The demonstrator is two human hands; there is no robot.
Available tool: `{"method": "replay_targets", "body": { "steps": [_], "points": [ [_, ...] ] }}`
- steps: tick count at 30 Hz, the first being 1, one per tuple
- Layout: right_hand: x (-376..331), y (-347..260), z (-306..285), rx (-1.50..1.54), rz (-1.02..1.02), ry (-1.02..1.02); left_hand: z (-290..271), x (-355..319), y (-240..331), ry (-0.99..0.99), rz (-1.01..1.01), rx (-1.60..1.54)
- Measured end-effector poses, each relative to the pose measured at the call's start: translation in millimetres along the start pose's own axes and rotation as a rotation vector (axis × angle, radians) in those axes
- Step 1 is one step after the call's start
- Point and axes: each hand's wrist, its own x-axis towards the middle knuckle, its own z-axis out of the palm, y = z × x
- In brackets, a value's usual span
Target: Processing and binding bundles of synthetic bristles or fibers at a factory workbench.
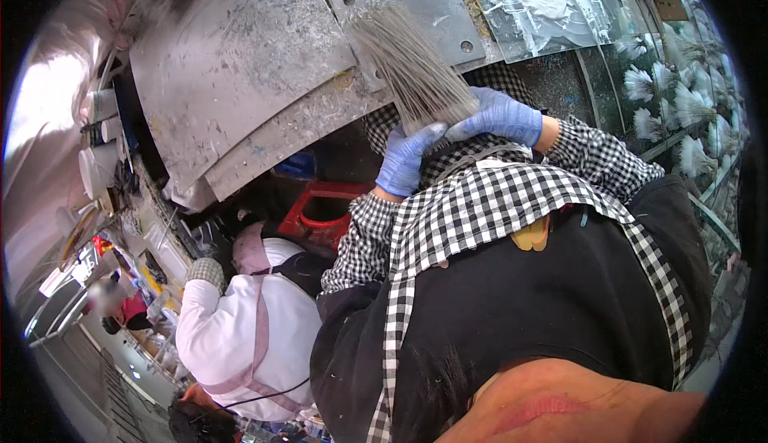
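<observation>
- Apron (512,299): black cloth with black-and-white checked straps, nearest the camera.
- Sleeves (600,155): checked woven fabric, reaching to the wrists.
- Left hand (406,159): in a blue rubber glove, fingers curled around the lower end of the bundle of bristles (412,67).
- Right hand (500,115): blue-gloved, clenched on the same end from the other side.
- Bundle of bristles: thin, straight, grey strands fanning upward, held just above the tabletop (240,67) edge.
- Tabletop: scratched, dull metal plates with curved edges and round holes.
- Clear plastic sheet (536,3): wrinkled, glossy, at the far right.
- White feathery tufts (648,83): soft, fluffy, set along the right.
</observation>
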Motion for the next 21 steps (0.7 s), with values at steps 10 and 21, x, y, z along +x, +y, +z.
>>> {"method": "replay_targets", "body": {
  "steps": [10,21],
  "points": [
    [9.9,20.0,19.8,-0.034,-0.254,0.253,-4.7,22.4,-24.7,0.291,0.364,0.494],
    [-105.0,-42.3,-60.0,-0.520,-0.494,0.514,-105.2,-88.8,107.0,0.700,0.801,0.598]
  ]
}}
